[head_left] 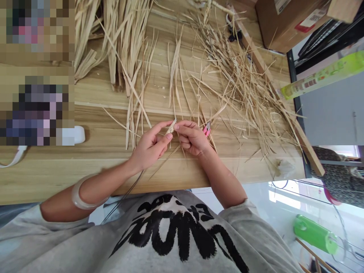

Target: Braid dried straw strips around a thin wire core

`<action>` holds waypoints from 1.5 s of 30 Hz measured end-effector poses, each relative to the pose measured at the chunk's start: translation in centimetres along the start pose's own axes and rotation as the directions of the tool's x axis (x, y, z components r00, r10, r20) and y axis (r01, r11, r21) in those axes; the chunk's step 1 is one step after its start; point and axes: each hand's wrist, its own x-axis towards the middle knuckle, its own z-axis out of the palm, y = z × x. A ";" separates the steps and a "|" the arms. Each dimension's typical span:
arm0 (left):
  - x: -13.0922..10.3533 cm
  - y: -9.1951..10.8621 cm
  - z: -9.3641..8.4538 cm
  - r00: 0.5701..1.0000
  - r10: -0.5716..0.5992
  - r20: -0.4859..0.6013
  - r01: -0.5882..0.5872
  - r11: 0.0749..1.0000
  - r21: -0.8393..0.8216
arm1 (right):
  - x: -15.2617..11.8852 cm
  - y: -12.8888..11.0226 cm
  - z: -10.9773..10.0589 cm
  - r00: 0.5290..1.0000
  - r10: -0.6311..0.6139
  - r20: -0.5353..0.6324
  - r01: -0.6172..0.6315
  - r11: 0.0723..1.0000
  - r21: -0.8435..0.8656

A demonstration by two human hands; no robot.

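The nearest thing is a pale grey fabric shirt (119, 227) with bold black brush lettering, upside down and too distorted to read with certainty. A translucent whitish band (79, 196) rings the left forearm, and thin dark wires (125, 196) run over the near edge of the pale wood-grain bench (108, 117).

Above the bench, the left hand (149, 148) grips a small, tightly wrapped piece of cream straw (170, 128) between thumb and fingers. The right hand (193, 138) has thumb and index finger pinched together at the piece's upper end, its other fingers curled.

Just beside the right hand lie pink-handled metal pliers (207, 129), partly hidden. Beyond are loose, flat tan straw strips (175, 72), a tangled straw heap (239, 83) to the right and thick straw bundles (127, 41) to the left.

At the right, a yellow-green printed packet (327, 76) carries illegible print; farther off, a brown cardboard box (280, 28) bears a red-and-white label (310, 20), too blurred to read.
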 end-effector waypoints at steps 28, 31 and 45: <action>0.2 0.3 0.0 0.996 0.000 -0.087 -0.004 0.999 -0.045 | 0.0 0.0 -0.6 0.995 -0.096 -0.015 0.095 0.995 -0.009; 0.2 0.2 -0.1 0.998 0.015 -0.061 -0.018 0.998 -0.052 | -0.1 0.0 -0.6 0.996 -0.038 0.083 0.043 0.997 -0.058; 0.0 0.7 -0.1 1.000 -0.030 -0.001 0.030 0.997 -0.075 | 0.1 -0.1 -0.8 0.997 -0.071 0.022 0.073 0.995 -0.074</action>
